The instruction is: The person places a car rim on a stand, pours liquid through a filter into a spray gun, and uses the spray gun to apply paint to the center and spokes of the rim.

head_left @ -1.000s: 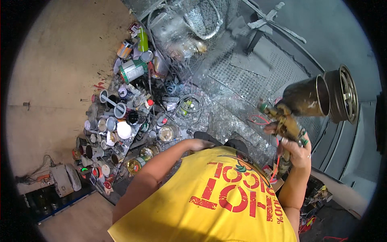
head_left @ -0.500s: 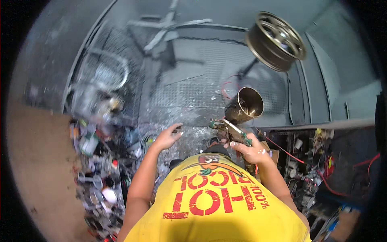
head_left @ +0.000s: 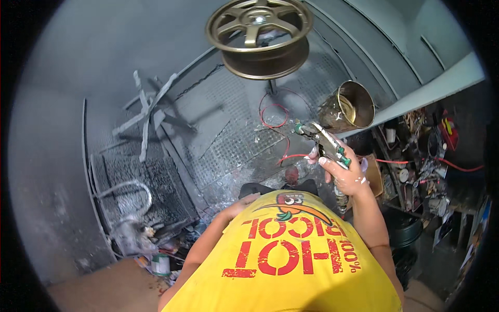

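Observation:
My right hand [head_left: 347,169] is wrapped round the handle of a spray gun [head_left: 326,141], whose nozzle end points up and to the left. An open metal paint cup [head_left: 332,113] is on the gun's far side, its inside smeared with gold-brown paint. White spots of paint mark my fingers and wrist. My left hand [head_left: 242,205] lies flat against the side of my yellow shirt at the waist, holding nothing, its fingertips partly hidden. Beyond the gun, a bronze spoked wheel rim [head_left: 265,63] sits raised on a thin dark post.
A red air hose [head_left: 274,126] curls over the paint-spattered floor grating [head_left: 234,148]. At the left stands a grey cross-armed stand [head_left: 150,106]. Cluttered shelves [head_left: 410,171], a cardboard box [head_left: 373,179] and a black drum [head_left: 404,229] line my right side.
My view has swung to the right, bringing the wheel rim nearer the middle. My left hand has come in from the air to my waist. The spray gun stays in my right hand.

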The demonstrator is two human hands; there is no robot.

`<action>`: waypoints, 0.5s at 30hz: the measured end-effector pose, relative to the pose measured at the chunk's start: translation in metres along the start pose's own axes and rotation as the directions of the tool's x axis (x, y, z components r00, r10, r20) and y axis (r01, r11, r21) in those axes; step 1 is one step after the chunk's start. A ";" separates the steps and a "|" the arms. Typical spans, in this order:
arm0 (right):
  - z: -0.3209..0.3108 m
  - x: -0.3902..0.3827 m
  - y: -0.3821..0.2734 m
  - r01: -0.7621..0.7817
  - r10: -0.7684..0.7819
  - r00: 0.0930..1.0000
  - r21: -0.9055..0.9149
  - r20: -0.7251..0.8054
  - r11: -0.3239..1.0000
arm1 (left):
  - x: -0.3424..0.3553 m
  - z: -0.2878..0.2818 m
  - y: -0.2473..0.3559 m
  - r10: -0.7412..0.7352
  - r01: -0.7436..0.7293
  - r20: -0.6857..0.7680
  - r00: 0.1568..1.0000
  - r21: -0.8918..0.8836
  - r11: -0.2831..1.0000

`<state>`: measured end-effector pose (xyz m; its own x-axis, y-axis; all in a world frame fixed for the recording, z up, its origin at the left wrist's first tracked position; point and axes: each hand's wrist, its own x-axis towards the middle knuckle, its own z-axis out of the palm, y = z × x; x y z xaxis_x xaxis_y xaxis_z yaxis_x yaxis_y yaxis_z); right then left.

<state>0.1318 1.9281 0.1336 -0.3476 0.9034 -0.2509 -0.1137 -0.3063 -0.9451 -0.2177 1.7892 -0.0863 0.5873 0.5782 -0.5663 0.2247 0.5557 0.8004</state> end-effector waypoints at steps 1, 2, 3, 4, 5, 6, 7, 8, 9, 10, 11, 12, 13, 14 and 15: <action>-0.007 0.003 -0.002 -0.001 0.001 1.000 -0.003 -0.020 1.000 | 0.010 -0.012 -0.004 -0.012 0.012 0.001 1.000 0.122 0.992; -0.016 0.005 -0.006 0.009 -0.012 0.998 -0.043 -0.068 0.999 | 0.022 -0.026 -0.010 -0.020 0.018 0.002 1.000 0.243 0.970; -0.028 0.008 -0.007 0.002 -0.008 0.993 -0.055 -0.114 0.998 | 0.030 -0.034 -0.001 -0.025 0.021 0.007 1.000 0.359 0.933; -0.040 0.009 -0.011 -0.001 -0.019 0.983 -0.108 -0.184 0.994 | 0.037 -0.040 0.007 -0.056 0.055 -0.006 0.998 0.324 0.945; -0.050 0.010 -0.014 -0.011 -0.030 0.967 -0.159 -0.253 0.987 | 0.046 -0.045 0.014 -0.087 0.089 -0.018 0.996 0.288 0.954; -0.061 0.011 -0.015 0.004 -0.065 0.949 -0.193 -0.307 0.981 | 0.053 -0.048 0.023 -0.119 0.122 -0.028 0.992 0.251 0.960; -0.065 0.012 -0.028 -0.007 -0.069 0.926 -0.199 -0.371 0.980 | 0.062 -0.055 0.018 -0.143 0.147 -0.034 0.989 0.200 0.969; -0.072 0.014 -0.027 0.008 -0.083 0.908 -0.182 -0.410 0.983 | 0.071 -0.065 0.011 -0.166 0.171 -0.040 0.985 0.149 0.974; -0.081 0.015 -0.025 0.020 -0.095 0.884 -0.168 -0.457 0.986 | 0.080 -0.069 0.017 -0.191 0.194 -0.037 0.981 0.099 0.976; -0.089 0.017 -0.026 0.076 -0.185 0.869 -0.245 -0.459 0.967 | 0.086 -0.074 0.023 -0.261 0.263 -0.042 0.964 0.023 0.965; -0.094 0.020 -0.027 0.080 -0.169 0.856 -0.198 -0.489 0.977 | 0.093 -0.080 0.030 -0.331 0.329 -0.044 0.942 -0.052 0.943; -0.098 0.022 -0.022 0.071 -0.144 0.859 -0.164 -0.491 0.984 | 0.099 -0.086 0.040 -0.401 0.393 -0.045 0.915 -0.124 0.911; -0.097 0.024 -0.020 0.063 -0.119 0.867 -0.131 -0.484 0.989 | 0.104 -0.097 0.029 -0.414 0.408 -0.031 0.910 -0.120 0.905; -0.090 0.026 -0.020 0.031 -0.078 0.885 -0.109 -0.459 0.994 | 0.112 -0.112 0.016 -0.428 0.423 -0.017 0.904 -0.116 0.899; -0.082 0.025 -0.019 -0.010 -0.033 0.898 -0.096 -0.439 0.995 | 0.120 -0.118 0.019 -0.439 0.437 0.011 0.899 -0.114 0.892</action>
<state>0.2019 1.9814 0.1281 0.1008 0.9530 -0.2856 -0.0202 -0.2850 -0.9583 -0.2346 1.9394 -0.1621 0.4376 0.2695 -0.8578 0.3686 0.8164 0.4446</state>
